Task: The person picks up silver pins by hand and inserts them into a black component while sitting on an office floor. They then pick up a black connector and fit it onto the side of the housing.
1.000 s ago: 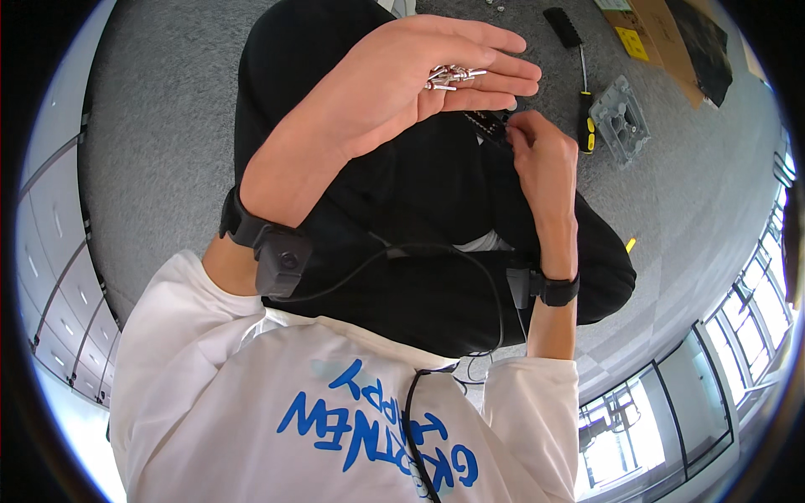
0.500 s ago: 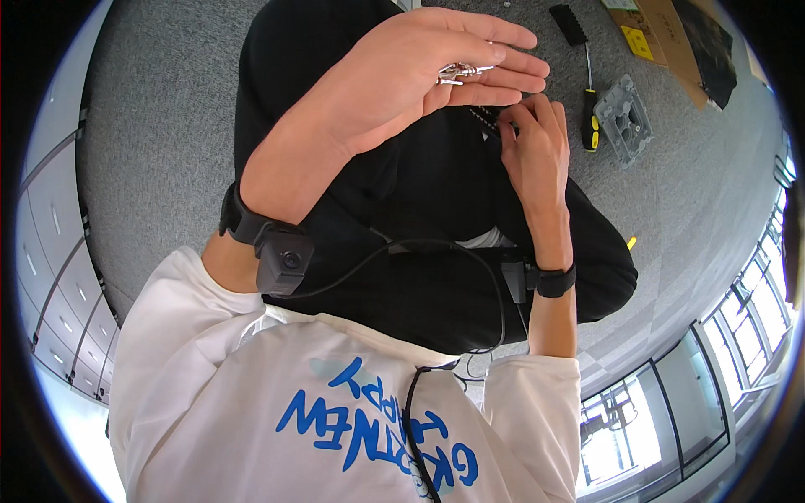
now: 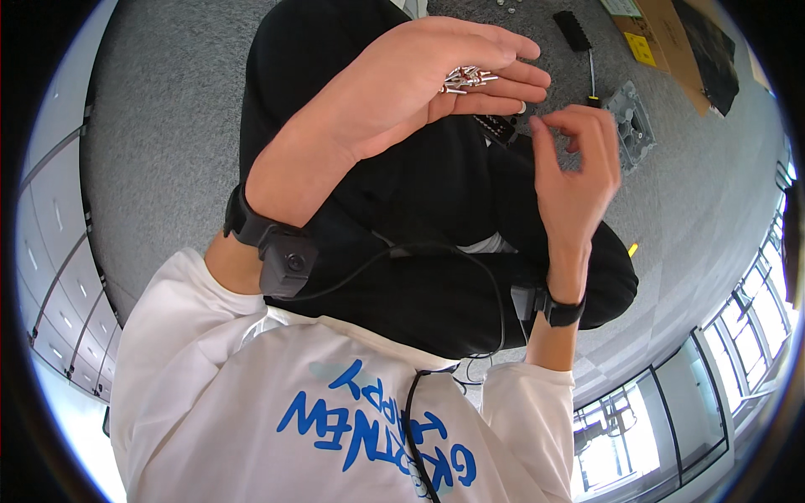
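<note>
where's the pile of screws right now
In the head view, near the top, the pile of screws lies in the cupped left hand, with the right hand below and to the right.

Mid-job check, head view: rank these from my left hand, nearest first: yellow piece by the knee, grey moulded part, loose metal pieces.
From the left hand:
1. Loose metal pieces: in its palm.
2. Grey moulded part: on the floor, to the right.
3. Yellow piece: farther back, beside the right knee.
</note>
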### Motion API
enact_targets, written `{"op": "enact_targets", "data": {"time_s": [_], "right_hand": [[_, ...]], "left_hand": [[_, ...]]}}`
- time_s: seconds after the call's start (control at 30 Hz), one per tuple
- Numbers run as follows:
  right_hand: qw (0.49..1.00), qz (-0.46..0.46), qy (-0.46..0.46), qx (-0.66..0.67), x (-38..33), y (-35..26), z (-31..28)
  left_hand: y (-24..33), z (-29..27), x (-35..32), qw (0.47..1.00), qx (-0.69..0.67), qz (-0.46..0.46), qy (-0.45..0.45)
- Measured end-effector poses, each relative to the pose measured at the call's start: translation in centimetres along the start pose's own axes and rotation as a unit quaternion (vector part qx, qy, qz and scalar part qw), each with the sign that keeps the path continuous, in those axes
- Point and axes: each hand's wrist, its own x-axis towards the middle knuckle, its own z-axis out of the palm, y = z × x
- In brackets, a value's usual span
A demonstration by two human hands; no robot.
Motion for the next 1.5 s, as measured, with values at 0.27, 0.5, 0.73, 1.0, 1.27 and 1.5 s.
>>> {"op": "enact_targets", "data": {"time_s": [0.27, 0.5, 0.73, 1.0, 1.27, 1.5], "right_hand": [[0.987, -0.149, 0.021, 0.05, 2.0, -3.3, 0.6], [0.982, -0.184, 0.023, 0.036, 2.2, -3.3, 1.6], [0.982, -0.181, 0.027, 0.045, 2.0, -4.0, 2.0], [0.986, -0.09, 0.062, 0.129, 1.8, -4.1, 0.4], [0.926, 0.259, -0.034, 0.272, -0.5, -1.2, -2.0], [0.971, 0.172, -0.141, 0.083, -2.5, 3.8, 1.1]], "left_hand": [[0.4, 0.3, -0.5, 0.999, -0.002, -0.028, 0.032], [1.0, 0.9, -0.9, 0.997, 0.017, -0.048, 0.063], [0.9, 0.3, -1.0, 0.998, -0.022, -0.055, 0.038], [0.4, 0.2, -0.5, 1.0, 0.008, -0.027, 0.014], [0.8, 0.4, 0.1, 0.999, 0.035, -0.021, -0.003], [0.5, -0.8, 0.3, 0.98, -0.169, -0.101, -0.014]]}}
